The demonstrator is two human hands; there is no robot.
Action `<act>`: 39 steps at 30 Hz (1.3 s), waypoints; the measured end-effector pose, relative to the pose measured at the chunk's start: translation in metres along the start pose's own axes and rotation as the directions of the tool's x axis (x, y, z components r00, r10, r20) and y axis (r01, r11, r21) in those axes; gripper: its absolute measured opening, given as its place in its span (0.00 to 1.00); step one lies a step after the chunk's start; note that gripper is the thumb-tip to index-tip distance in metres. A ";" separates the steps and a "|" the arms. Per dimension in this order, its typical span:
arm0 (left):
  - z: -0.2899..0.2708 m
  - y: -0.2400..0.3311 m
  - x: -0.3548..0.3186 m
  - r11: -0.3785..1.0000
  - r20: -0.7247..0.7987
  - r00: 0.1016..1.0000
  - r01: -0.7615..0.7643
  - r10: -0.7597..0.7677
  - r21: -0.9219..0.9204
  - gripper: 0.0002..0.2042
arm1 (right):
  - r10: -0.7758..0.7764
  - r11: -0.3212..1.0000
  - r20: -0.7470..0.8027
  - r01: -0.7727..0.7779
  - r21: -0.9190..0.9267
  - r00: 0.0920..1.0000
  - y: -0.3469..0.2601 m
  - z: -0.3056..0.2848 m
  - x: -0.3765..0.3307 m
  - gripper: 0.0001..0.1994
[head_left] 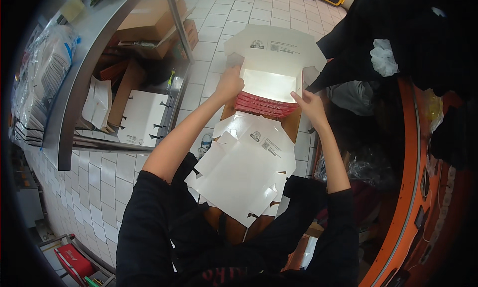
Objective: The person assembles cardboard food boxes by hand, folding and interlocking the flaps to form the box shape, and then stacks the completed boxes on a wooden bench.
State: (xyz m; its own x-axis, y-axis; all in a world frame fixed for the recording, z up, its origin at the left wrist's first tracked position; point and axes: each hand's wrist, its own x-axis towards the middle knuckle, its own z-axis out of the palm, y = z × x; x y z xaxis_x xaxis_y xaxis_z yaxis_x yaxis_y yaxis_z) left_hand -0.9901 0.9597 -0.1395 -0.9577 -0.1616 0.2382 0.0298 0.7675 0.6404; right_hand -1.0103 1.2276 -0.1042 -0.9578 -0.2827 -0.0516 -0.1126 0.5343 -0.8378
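Note:
A folded cardboard box (269,84), white inside, stands with its lid (277,48) raised and tilted away from me. Beneath it is a stack of folded boxes with red printed fronts (264,106). My left hand (231,83) grips the top box at its left wall, fingers closed round the edge. At the front right corner, my right hand (310,106) pinches the same box with the thumb along its wall. Closer to me, flat unfolded white box blanks (239,170) lie overlapped between my legs, some with slots and cut corners.
To the left stands a metal shelf (119,18) with cardboard boxes (149,26) and a bag of wrapped goods (42,78). An orange-edged counter (406,187) runs along the right, beside plastic bags (353,98). White tiles (204,43) cover the floor.

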 end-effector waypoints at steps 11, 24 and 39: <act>-0.011 0.010 0.001 0.998 0.125 0.991 -0.041 0.047 -0.050 0.21 | 0.087 0.922 -0.033 -0.093 -0.377 0.996 0.000 0.008 0.045 0.25; 0.002 0.024 0.003 0.998 0.111 0.992 -0.056 0.055 0.011 0.23 | 0.407 0.889 -0.170 -0.347 0.297 0.897 0.058 0.014 0.096 0.19; 0.005 0.039 -0.002 0.951 0.230 0.972 -0.108 0.041 0.289 0.32 | 0.027 0.729 -0.168 -0.134 -0.671 0.985 0.010 0.039 0.063 0.12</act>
State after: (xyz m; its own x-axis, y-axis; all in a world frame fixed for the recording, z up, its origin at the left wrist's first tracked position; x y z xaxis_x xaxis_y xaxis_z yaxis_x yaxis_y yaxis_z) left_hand -0.9890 0.9928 -0.1189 -0.9958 0.0168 0.0895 0.0491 0.9269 0.3722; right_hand -1.0614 1.1841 -0.1368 -0.9913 -0.1304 0.0180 -0.1310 0.9622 -0.2387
